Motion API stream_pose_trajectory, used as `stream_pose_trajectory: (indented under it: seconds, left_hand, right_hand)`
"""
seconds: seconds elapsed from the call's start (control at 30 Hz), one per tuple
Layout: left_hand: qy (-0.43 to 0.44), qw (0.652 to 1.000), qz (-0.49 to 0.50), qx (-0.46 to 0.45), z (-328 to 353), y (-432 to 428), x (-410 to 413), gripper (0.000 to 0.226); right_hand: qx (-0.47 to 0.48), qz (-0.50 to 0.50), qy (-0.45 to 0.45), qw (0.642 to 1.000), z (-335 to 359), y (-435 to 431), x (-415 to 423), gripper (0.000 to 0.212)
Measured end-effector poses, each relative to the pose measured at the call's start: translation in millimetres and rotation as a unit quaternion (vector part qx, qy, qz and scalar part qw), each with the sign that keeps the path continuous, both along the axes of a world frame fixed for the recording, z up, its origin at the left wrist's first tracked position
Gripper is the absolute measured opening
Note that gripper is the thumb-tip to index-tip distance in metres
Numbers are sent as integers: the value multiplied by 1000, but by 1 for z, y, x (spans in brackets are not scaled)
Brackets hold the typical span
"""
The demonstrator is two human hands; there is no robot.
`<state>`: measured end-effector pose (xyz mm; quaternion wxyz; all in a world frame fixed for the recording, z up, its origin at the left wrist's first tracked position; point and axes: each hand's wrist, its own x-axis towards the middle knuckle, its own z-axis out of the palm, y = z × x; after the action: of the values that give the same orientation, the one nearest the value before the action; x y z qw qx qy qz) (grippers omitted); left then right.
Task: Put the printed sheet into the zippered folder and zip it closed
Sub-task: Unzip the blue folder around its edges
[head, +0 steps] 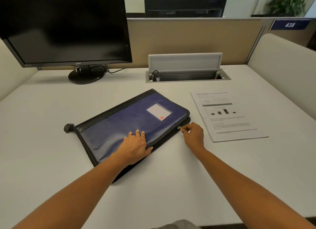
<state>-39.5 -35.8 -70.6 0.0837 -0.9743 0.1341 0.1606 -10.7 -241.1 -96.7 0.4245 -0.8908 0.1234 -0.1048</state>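
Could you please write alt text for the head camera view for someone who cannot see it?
A person's left hand presses flat on a closed blue zippered folder on a white desk while the right hand pinches its metal zipper pull. A printed sheet lies to the right.

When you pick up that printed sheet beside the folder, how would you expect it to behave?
The printed sheet looks like a single thin page, so it would probably flop and bend. It lies flat on the smooth desk, so it likely slides easily, and its edge may be hard to lift.
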Motion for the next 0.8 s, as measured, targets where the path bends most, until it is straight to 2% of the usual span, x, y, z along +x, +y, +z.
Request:
stream_pose_trajectory:
  seconds: [0.33,0.63,0.8]
  left_hand:
    - [4,1000,10,-7,-4,-2,0,72]
    - [-14,999,18,-30,-6,-7,8,72]
    - [-18,999,24,-39,-7,-10,9,74]
  right_hand:
    - [9,-9,7,1000,-8,11,-13,14]
    - [-13,114,12,993,-17,47,-45,14]
    - [-29,127,19,991,-17,47,-48,16]
